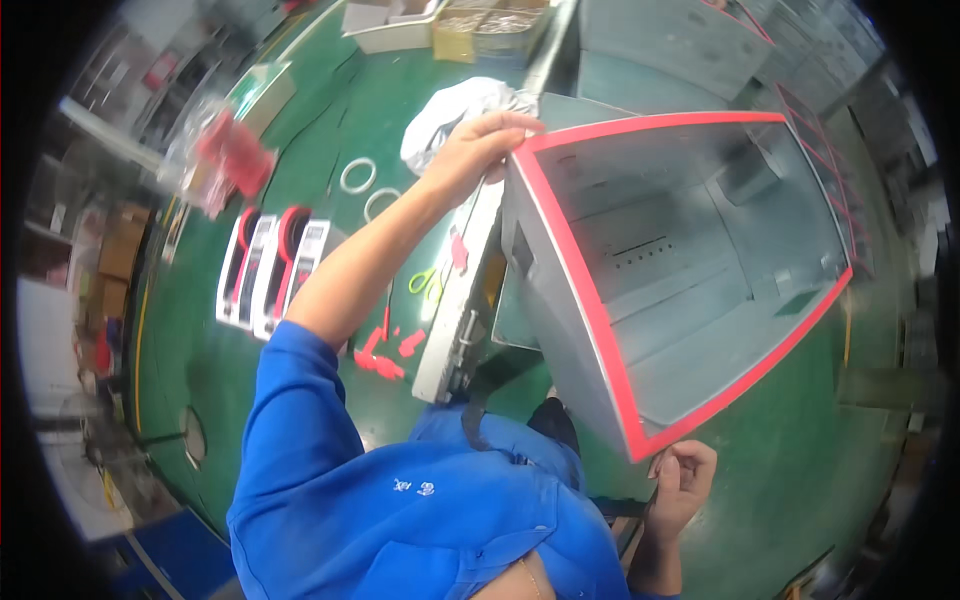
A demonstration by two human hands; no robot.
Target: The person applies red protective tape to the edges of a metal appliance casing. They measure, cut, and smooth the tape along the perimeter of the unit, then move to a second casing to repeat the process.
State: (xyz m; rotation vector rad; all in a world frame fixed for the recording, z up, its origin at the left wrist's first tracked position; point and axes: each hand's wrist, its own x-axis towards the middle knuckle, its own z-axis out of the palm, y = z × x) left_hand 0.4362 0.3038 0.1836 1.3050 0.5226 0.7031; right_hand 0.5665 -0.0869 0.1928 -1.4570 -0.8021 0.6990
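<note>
A grey metal box (560, 310) stands tilted at the right, its open side facing up toward me. Red tape (578, 262) runs along the rim of that opening. My left hand (475, 155) grips the box's upper left corner, with its fingers laid over the edge. By the lower corner, close to my body, is my right hand (682, 487). Its fingers are curled and pressed together against or just beside the rim; what they pinch, if anything, is too small to make out. Inside the box, slots and small holes show in one wall.
A pale metal rail (445, 350) runs left of the box. Left of it, on green, lie yellow-green scissors (428, 285), red tape scraps (378, 362), tape rolls (357, 176) and tape dispensers (262, 280). A white plastic bag (450, 112) sits behind my left hand.
</note>
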